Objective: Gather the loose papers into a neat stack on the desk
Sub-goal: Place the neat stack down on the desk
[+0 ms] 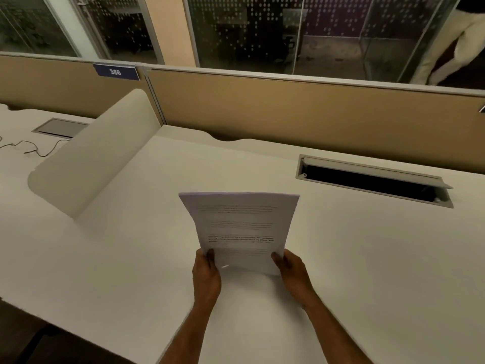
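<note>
I am viewing the papers (240, 227) held as one gathered sheaf above the white table (367, 258), near the middle of the view and raised clear of the surface, printed side facing the camera, top edge tilting away toward 12 o'clock. The left hand (206, 278) is pinching the lower left corner of the sheaf, thumb lying on the printed face and fingers hidden behind it. The right hand (292, 271) is pinching the lower right corner in the same manner, thumb on top. Both forearms are entering from 6 o'clock. The printed lines are too blurred to read. At 2 o'clock from the sheaf, a cable hatch (372, 181) is sitting open in the tabletop, its lid tilted up at the far side. At 10 o'clock, a curved white divider (97, 153) is standing between this table and the neighbouring one, where a thin cable (31, 148) is lying loose beside a closed hatch (60, 127). A tan partition (288, 111) is running along the far edge at 12 o'clock, carrying a blue plate marked 386 (115, 72). At 1 o'clock, behind glass, a person's pale trouser legs (456, 43) are showing.
</note>
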{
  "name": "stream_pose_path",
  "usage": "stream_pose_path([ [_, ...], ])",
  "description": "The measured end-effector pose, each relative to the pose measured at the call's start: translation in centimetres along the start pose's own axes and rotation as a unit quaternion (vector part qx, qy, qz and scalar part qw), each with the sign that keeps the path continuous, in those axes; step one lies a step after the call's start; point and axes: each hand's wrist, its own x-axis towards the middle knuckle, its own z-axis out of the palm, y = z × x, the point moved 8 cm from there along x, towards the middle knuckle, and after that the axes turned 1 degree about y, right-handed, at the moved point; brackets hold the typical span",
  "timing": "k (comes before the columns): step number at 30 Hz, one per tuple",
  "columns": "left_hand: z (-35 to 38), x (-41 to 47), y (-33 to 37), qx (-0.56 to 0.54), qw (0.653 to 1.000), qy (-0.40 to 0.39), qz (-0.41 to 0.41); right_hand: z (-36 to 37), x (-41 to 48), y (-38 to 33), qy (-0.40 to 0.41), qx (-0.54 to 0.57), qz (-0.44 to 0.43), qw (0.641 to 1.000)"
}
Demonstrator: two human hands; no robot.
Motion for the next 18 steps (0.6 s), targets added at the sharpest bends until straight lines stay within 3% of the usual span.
stream_pose_path([
  [4, 0.6, 3.4, 1.7, 0.084, 0.996, -0.029, 0.003, -0.7, 1.9, -0.8, 0.035, -0.015, 0.026, 0.999],
  [18, 8.3, 18.8, 6.5, 0.193, 0.96, -0.199, -0.037, -1.9, 15.0, -2.1, 0.081, 0.025, 0.161, 0.983],
])
